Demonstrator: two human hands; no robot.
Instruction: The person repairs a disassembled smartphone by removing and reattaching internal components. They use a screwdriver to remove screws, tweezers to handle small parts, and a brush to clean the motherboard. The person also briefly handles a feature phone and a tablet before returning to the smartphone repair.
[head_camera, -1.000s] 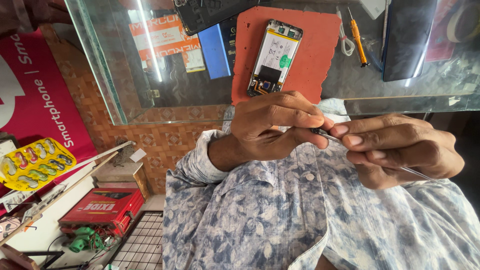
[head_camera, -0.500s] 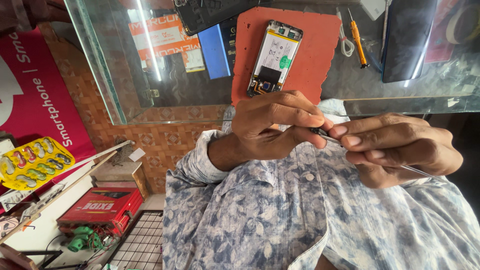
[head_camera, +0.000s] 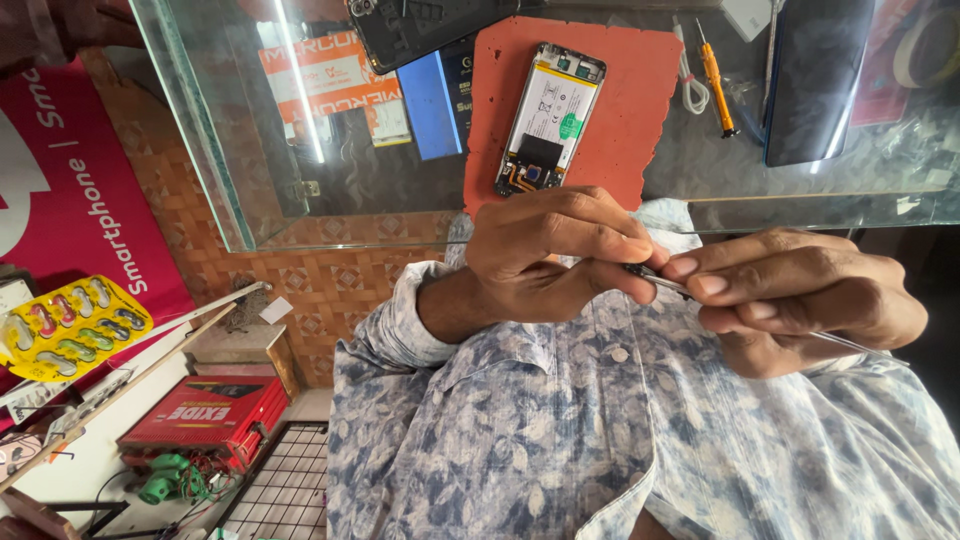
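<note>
I see both hands pinched together over the blue-and-white patterned shirt (head_camera: 560, 440). My left hand (head_camera: 555, 255) has its fingertips closed on the tip of the thin metal tweezers (head_camera: 668, 285); my right hand (head_camera: 800, 300) grips the shaft, whose end pokes out to the right. I judge this a fine step at the tip, calling for a steady, light pull. The opened phone with its white battery (head_camera: 548, 115) lies apart on the orange-red foam mat (head_camera: 630, 110) on the glass desk (head_camera: 330, 180), near an orange-handled screwdriver (head_camera: 715, 75). Nothing blocks the hands.
</note>
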